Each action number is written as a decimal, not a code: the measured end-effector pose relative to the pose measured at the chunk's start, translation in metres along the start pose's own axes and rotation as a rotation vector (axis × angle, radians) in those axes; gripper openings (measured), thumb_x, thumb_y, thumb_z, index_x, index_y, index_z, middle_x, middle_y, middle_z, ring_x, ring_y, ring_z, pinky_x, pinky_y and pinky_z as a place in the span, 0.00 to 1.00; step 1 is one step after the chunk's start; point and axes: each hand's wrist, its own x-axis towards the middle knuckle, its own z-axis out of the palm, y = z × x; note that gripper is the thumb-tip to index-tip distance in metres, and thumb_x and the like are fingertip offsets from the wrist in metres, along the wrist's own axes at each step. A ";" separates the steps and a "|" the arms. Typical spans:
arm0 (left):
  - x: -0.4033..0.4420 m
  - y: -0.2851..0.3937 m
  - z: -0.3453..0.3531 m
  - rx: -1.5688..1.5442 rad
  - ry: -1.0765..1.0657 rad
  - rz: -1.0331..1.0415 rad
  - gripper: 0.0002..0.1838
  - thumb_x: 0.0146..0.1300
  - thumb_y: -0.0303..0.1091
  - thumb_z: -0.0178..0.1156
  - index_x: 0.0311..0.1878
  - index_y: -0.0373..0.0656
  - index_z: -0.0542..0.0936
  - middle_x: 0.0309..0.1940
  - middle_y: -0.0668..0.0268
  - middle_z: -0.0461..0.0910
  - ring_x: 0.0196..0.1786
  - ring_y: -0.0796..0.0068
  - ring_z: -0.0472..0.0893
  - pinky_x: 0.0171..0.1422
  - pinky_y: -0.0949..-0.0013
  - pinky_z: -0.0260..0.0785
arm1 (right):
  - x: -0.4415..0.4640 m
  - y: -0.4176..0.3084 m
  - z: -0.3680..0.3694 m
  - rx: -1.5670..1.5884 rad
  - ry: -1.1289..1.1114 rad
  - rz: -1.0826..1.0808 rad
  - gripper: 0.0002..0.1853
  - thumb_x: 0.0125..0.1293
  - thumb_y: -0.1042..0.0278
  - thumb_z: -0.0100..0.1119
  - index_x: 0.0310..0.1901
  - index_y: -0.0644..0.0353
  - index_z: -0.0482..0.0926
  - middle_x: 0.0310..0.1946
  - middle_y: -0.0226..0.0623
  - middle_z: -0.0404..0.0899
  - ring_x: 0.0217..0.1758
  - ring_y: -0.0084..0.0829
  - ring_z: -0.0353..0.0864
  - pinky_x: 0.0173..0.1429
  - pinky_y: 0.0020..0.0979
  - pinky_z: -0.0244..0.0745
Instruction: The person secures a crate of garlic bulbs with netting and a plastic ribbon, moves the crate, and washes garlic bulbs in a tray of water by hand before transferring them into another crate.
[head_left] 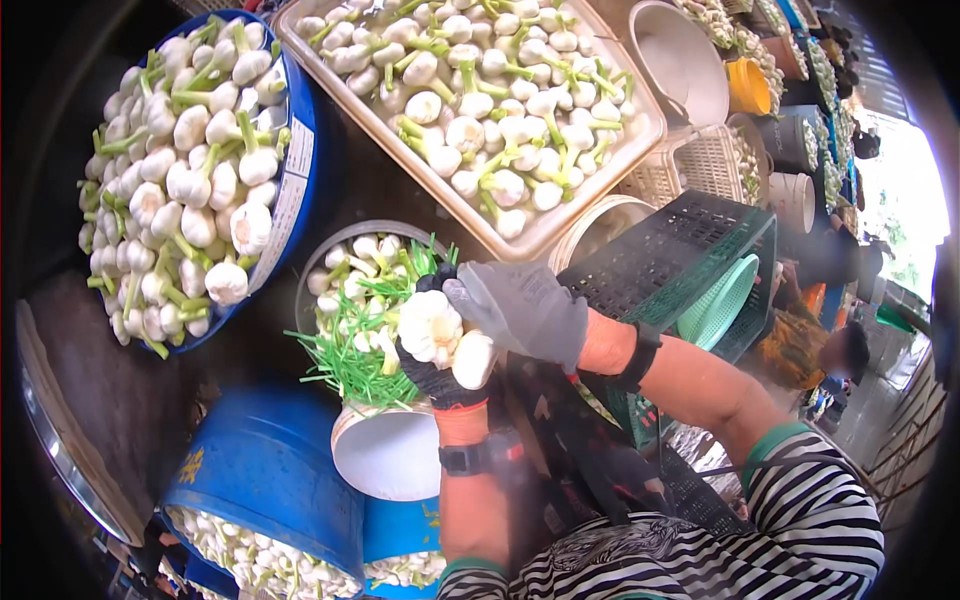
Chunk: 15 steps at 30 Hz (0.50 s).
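My left hand, in a black glove with an orange cuff, is closed around white garlic bulbs. One large garlic bulb faces up, and a second garlic bulb sits beside it. My right hand, in a grey glove, presses on the bulbs from the right, its fingers curled at their top. Its fingertips are partly hidden. Just left of both hands is a round bucket holding garlic with green stems. A heap of thin green strips lies over its near side.
A blue drum heaped with garlic stands at left. A shallow tray of garlic in water lies ahead. Dark green crates stand at right, one holding a green basket. A tipped blue barrel and white bucket are below.
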 end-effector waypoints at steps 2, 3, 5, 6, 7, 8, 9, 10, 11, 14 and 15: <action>0.005 -0.003 -0.004 -0.008 -0.076 -0.007 0.10 0.66 0.32 0.45 0.27 0.49 0.67 0.19 0.76 0.60 0.24 0.83 0.62 0.22 0.81 0.57 | 0.001 0.009 -0.002 0.056 -0.012 -0.028 0.09 0.55 0.67 0.54 0.37 0.59 0.72 0.30 0.37 0.72 0.32 0.40 0.77 0.31 0.40 0.72; 0.004 -0.003 -0.004 -0.286 -0.177 -0.049 0.12 0.66 0.32 0.46 0.24 0.50 0.65 0.18 0.77 0.59 0.25 0.82 0.62 0.22 0.81 0.56 | 0.005 0.023 0.004 0.160 -0.086 0.091 0.10 0.56 0.63 0.54 0.37 0.58 0.73 0.28 0.38 0.72 0.32 0.41 0.77 0.32 0.39 0.72; -0.004 -0.002 -0.004 -0.369 0.013 -0.128 0.15 0.65 0.32 0.48 0.20 0.53 0.64 0.16 0.77 0.57 0.26 0.79 0.61 0.20 0.80 0.55 | 0.016 0.080 -0.004 0.004 -0.040 -0.161 0.11 0.57 0.60 0.55 0.37 0.57 0.74 0.28 0.41 0.75 0.35 0.43 0.79 0.34 0.41 0.74; -0.011 -0.002 -0.006 -0.341 0.127 -0.158 0.16 0.64 0.32 0.48 0.18 0.54 0.63 0.15 0.77 0.56 0.27 0.78 0.61 0.19 0.79 0.54 | 0.033 0.086 -0.025 0.016 -0.306 0.433 0.14 0.60 0.56 0.55 0.39 0.59 0.74 0.33 0.46 0.79 0.40 0.46 0.80 0.40 0.44 0.74; -0.017 -0.002 -0.006 -0.303 0.211 -0.185 0.18 0.64 0.32 0.49 0.17 0.56 0.62 0.15 0.77 0.55 0.28 0.76 0.61 0.18 0.79 0.54 | 0.027 0.130 -0.008 0.031 -0.059 0.422 0.19 0.60 0.54 0.54 0.46 0.59 0.74 0.38 0.51 0.80 0.44 0.48 0.80 0.47 0.46 0.73; -0.020 -0.001 -0.007 -0.202 0.189 -0.179 0.17 0.63 0.32 0.50 0.17 0.54 0.62 0.15 0.76 0.56 0.28 0.76 0.61 0.19 0.78 0.54 | 0.043 0.140 -0.022 -0.145 -0.221 0.538 0.18 0.60 0.62 0.51 0.49 0.63 0.73 0.39 0.48 0.80 0.45 0.49 0.79 0.47 0.45 0.73; -0.022 0.000 -0.008 -0.101 0.168 -0.172 0.17 0.63 0.32 0.50 0.17 0.53 0.62 0.16 0.75 0.58 0.28 0.76 0.62 0.19 0.77 0.55 | 0.043 0.172 -0.007 -0.165 -0.117 0.479 0.18 0.59 0.63 0.52 0.50 0.60 0.73 0.40 0.46 0.80 0.45 0.48 0.80 0.48 0.44 0.74; -0.023 0.001 -0.011 -0.007 0.128 -0.169 0.16 0.62 0.31 0.51 0.18 0.52 0.63 0.16 0.74 0.59 0.28 0.75 0.63 0.20 0.76 0.56 | 0.048 0.186 0.005 -0.205 -0.157 0.476 0.19 0.59 0.63 0.52 0.51 0.60 0.72 0.40 0.45 0.80 0.45 0.47 0.80 0.47 0.44 0.74; -0.022 0.002 -0.013 0.087 0.089 -0.166 0.15 0.61 0.30 0.52 0.18 0.51 0.63 0.17 0.73 0.60 0.28 0.75 0.63 0.20 0.76 0.56 | 0.054 0.198 0.016 -0.246 -0.198 0.472 0.19 0.59 0.64 0.52 0.52 0.59 0.72 0.41 0.44 0.80 0.44 0.46 0.81 0.47 0.44 0.74; -0.023 0.001 -0.016 0.364 -0.018 -0.174 0.13 0.59 0.28 0.54 0.20 0.48 0.64 0.19 0.70 0.63 0.28 0.75 0.65 0.21 0.74 0.58 | 0.057 0.221 0.049 -0.369 -0.226 0.470 0.13 0.59 0.66 0.51 0.45 0.55 0.78 0.38 0.42 0.82 0.41 0.44 0.82 0.44 0.44 0.76; -0.022 -0.002 -0.013 0.467 -0.077 -0.148 0.12 0.58 0.26 0.55 0.21 0.47 0.65 0.21 0.69 0.65 0.28 0.75 0.66 0.22 0.74 0.59 | 0.059 0.222 0.047 -0.366 -0.219 0.477 0.12 0.60 0.66 0.51 0.43 0.54 0.80 0.37 0.42 0.82 0.40 0.43 0.82 0.43 0.43 0.76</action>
